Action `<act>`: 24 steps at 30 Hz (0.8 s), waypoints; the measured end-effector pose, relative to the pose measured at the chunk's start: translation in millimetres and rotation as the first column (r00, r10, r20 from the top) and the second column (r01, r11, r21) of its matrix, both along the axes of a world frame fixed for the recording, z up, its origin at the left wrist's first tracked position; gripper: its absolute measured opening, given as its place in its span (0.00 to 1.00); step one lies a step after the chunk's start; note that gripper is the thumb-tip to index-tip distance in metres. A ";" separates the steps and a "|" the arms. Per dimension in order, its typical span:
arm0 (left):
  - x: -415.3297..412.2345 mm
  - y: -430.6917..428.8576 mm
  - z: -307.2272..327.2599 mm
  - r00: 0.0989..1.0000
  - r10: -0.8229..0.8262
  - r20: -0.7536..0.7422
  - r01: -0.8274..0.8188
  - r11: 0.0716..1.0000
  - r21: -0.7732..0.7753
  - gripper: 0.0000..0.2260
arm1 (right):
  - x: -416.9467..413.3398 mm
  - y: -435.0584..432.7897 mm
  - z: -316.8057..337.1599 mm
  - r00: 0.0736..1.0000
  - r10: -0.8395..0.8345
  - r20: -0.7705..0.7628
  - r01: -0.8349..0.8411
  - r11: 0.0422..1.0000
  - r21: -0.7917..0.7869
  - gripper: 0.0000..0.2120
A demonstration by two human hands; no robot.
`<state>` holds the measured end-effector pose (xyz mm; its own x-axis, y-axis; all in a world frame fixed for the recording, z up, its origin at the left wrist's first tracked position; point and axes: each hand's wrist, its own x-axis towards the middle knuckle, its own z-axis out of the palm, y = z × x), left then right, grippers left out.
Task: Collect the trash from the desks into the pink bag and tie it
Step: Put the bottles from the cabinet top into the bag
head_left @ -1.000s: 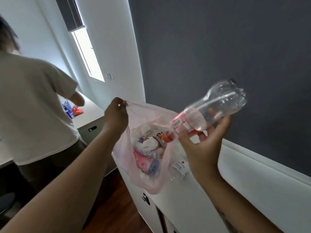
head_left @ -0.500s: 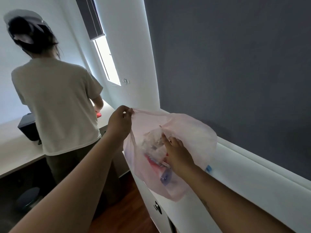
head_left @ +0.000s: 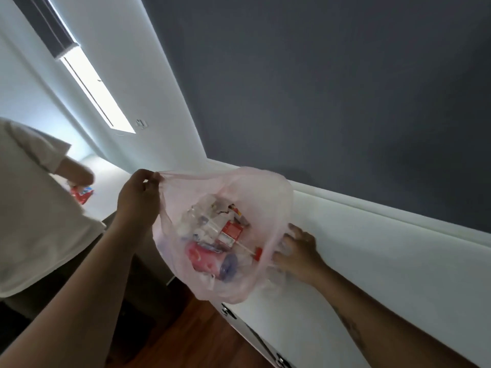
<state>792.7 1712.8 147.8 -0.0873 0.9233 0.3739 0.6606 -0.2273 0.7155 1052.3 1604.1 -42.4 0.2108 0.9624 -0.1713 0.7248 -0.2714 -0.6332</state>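
The left hand point(head_left: 138, 197) pinches the pink bag point(head_left: 265, 187) at 10 o'clock. The right hand point(head_left: 300, 251) curls at 4 o'clock on the tabletop point(head_left: 372, 261); I cannot tell what it holds.

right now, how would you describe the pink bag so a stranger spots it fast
Find the dark grey wall and the white desk running below it. At the desk's front edge hangs the pink bag, its rim pinched by the left hand. It is the only see-through pink thing, with mixed trash showing inside.
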 end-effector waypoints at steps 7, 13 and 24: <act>15.3 -0.7 -5.4 1.000 -0.006 -0.017 0.006 0.999 -0.039 0.08 | -14.5 -13.7 16.8 0.992 0.065 -0.109 -0.080 0.987 -0.141 0.35; 32.9 -9.8 -4.7 0.999 -0.017 -0.034 0.015 0.999 -0.043 0.10 | 19.7 -37.3 22.0 0.849 -0.356 -0.390 0.385 0.923 -0.004 0.25; 30.2 -21.3 -0.5 0.998 0.040 -0.056 -0.041 0.999 -0.002 0.09 | -44.6 0.3 120.9 0.916 -0.074 -0.394 0.330 0.695 0.638 0.37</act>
